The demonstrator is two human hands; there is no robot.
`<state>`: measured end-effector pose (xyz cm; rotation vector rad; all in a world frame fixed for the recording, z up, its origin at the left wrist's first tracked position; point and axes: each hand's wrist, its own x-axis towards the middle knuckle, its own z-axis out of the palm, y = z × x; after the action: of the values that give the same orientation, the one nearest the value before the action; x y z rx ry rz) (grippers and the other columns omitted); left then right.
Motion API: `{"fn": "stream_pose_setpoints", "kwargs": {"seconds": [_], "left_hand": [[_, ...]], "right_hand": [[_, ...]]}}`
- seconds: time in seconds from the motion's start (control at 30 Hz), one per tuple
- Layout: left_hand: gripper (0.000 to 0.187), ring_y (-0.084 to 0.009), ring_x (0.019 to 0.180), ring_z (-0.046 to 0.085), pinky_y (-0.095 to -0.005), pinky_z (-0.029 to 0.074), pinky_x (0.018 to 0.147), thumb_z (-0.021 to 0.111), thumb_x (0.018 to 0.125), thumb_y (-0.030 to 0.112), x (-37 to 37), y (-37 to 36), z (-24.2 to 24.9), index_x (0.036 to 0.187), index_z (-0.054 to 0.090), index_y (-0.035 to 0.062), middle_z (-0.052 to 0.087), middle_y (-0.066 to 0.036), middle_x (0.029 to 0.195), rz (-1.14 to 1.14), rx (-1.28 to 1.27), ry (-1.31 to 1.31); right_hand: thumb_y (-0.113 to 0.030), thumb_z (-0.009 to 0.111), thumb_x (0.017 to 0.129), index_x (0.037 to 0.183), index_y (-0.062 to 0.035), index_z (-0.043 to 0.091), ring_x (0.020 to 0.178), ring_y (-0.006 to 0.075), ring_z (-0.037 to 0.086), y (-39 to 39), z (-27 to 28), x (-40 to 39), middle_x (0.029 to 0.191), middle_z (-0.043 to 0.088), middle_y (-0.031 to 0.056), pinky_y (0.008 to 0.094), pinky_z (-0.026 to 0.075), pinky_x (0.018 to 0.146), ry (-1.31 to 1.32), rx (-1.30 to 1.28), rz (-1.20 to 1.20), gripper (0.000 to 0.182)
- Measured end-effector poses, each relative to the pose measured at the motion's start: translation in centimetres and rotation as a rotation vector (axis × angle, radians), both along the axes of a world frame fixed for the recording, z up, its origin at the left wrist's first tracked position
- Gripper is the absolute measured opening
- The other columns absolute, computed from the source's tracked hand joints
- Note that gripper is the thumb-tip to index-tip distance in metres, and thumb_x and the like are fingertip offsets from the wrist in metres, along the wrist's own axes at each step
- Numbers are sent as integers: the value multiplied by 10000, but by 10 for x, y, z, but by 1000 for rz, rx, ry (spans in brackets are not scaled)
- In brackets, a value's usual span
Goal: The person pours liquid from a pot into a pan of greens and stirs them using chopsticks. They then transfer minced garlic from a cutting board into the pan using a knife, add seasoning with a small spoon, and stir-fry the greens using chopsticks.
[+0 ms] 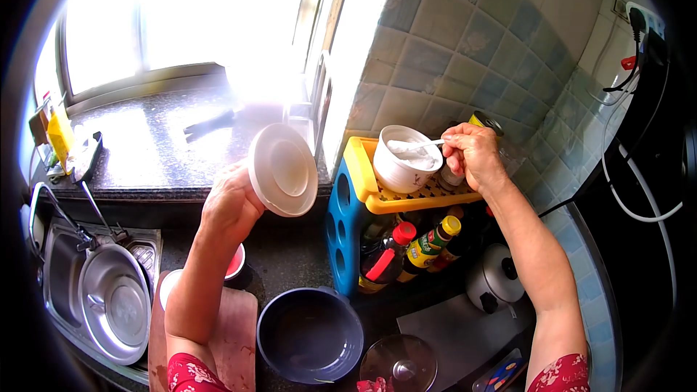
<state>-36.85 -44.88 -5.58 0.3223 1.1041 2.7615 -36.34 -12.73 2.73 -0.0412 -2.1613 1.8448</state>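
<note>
My left hand (pixel 231 207) grips a white round lid (pixel 263 170) by its edge and holds it tilted up over the counter, left of the rack. With my right hand (pixel 473 152) I pinch the handle of a white spoon (pixel 433 143). The spoon's bowl dips into white powder (pixel 420 157) in a white jar (pixel 396 178) with a small flower print. The jar stands uncovered on the yellow top shelf (pixel 385 203) of a blue-sided rack (pixel 340 247). Beside it, partly behind my right hand, is another small jar (pixel 450 178).
Sauce bottles (pixel 428 243) fill the rack's lower level. Below are a dark pot (pixel 308 334), a glass lid (pixel 399 366), a cutting board (pixel 239 319) and a lidded small pot (pixel 495 276). A metal basin (pixel 116 305) sits in the sink at left. Cables (pixel 610 167) hang at right.
</note>
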Motion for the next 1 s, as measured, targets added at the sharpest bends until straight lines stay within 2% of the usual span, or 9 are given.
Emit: {"fn": "stream_pose_setpoints", "kwargs": {"seconds": [0.2,0.4,0.83,1.0], "left_hand": [[180,-173,770,585,-289,494,680,471,841,50,-2,1,-5,957,524,-77,570,-127,893,-16,11,-3],[184,-168,773,583,-281,490,686,473,841,51,0,2,-4,961,525,-79,571,-124,896,-24,3,0],[204,-160,777,581,-268,489,690,483,842,68,1,8,-4,973,534,-81,575,-121,895,-32,-50,17],[202,-154,763,582,-265,489,684,490,838,69,3,10,-3,966,539,-80,578,-117,879,-52,-54,26]], "right_hand": [[-15,499,772,787,21,524,357,100,432,7,1,4,575,521,73,212,302,299,-18,-20,-39,46],[-7,496,755,744,13,520,359,104,452,4,-1,6,551,520,66,214,291,285,-27,-47,-46,33],[-18,513,765,763,11,529,354,105,442,8,-6,6,563,524,71,216,305,298,-23,-75,-44,33],[-18,503,773,729,0,546,354,87,454,4,-8,5,554,535,53,202,295,295,-16,52,32,64]]}}
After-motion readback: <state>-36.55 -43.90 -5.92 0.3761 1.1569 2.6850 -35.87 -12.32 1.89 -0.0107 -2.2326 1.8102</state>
